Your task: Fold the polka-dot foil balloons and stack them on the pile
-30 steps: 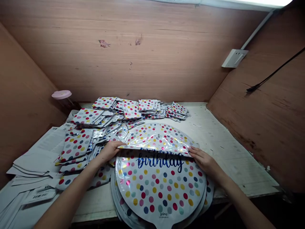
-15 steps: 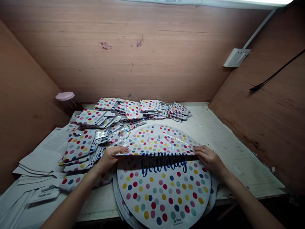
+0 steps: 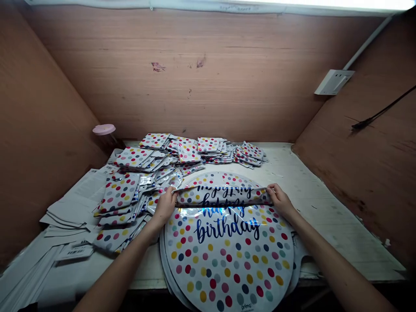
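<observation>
While left fingers (image 3: pixel 170 194) pinch one end of the folded sheet (image 3: pixel 224 196), right fingers (image 3: pixel 274 190) pinch the other.

Scene is dim overall, lit from above by a long white strip light (image 3: pixel 325 6) blown out at top right, with dark shadow under the pale flat tabletop (image 3: pixel 328 234), glints on the round polka-dotted white foil balloon (image 3: pixel 232 260) and wide-angle edge stretch.

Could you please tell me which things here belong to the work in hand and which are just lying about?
In the work:
folded dotted sheet, gripped by left hand and right hand
round dotted sheets beneath it
probably the folded dotted packets, similarly printed

Apparently unused now:
pink-lidded container
black cable
white papers, use unclear
</observation>
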A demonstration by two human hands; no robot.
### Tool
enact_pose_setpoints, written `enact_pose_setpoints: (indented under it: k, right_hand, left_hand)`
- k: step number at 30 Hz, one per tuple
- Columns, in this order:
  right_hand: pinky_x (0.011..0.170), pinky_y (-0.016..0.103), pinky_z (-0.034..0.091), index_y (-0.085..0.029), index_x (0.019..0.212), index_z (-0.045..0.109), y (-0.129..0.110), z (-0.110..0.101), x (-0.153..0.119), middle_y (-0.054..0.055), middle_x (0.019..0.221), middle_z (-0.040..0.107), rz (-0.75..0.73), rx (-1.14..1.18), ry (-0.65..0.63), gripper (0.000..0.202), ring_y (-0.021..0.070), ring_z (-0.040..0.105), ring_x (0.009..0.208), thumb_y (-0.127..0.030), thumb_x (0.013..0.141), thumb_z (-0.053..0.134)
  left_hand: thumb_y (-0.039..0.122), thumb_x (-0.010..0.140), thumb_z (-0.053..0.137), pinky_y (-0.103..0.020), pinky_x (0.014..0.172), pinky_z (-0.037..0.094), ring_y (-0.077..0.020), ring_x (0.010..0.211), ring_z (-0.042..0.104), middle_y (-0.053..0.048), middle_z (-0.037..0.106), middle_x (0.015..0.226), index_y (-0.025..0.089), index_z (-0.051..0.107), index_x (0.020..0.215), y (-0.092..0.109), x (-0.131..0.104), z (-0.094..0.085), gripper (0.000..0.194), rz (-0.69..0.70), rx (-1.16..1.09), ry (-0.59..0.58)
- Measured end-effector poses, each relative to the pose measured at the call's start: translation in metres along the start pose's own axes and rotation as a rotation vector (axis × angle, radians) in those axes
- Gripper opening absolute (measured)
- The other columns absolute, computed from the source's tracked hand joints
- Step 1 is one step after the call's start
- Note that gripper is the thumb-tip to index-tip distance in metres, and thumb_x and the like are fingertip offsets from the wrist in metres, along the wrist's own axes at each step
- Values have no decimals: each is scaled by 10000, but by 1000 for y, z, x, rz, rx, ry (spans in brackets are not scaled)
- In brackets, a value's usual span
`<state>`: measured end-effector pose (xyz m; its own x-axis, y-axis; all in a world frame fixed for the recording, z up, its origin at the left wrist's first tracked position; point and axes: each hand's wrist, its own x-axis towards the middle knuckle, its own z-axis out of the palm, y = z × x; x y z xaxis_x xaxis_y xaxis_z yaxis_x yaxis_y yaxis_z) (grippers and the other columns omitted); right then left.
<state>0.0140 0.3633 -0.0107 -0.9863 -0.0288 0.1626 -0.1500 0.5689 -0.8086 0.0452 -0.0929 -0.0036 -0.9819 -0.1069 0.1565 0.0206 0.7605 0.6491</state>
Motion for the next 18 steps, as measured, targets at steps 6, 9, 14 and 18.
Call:
enact_pose_setpoints:
  k: [6,9,14,18]
  right_hand:
    - [739,326,533,-184,918,617,-10,-6,-2,67,918,686,13,131,-250,430,239,647,865,-579,749,639]
    - [709,329,545,-212,993,565,-3,-8,-5,59,920,691,67,75,-141,425,232,664,861,-601,837,491]
    - [727,390,512,-206,1070,488,-4,19,28,110,923,669,209,-235,119,366,270,642,879,-494,939,304]
    - [754,428,480,-156,1106,471,-18,41,60,199,958,656,372,-507,175,303,300,634,926,-328,961,268]
  left_hand:
    - [551,741,624,-282,656,498,-242,792,655,-67,703,880,170,668,928,-2,0,-7,427,76,-138,-192]
    - [473,868,466,-281,687,510,-226,789,664,-61,708,849,171,671,925,-7,0,-11,370,96,-55,-167]
    - [336,960,283,-335,662,495,-257,721,658,-126,668,755,99,561,1182,12,30,13,428,-46,206,18]
    - [217,934,340,-394,736,502,-296,829,665,-192,668,824,62,508,1260,37,61,29,399,-88,333,70]
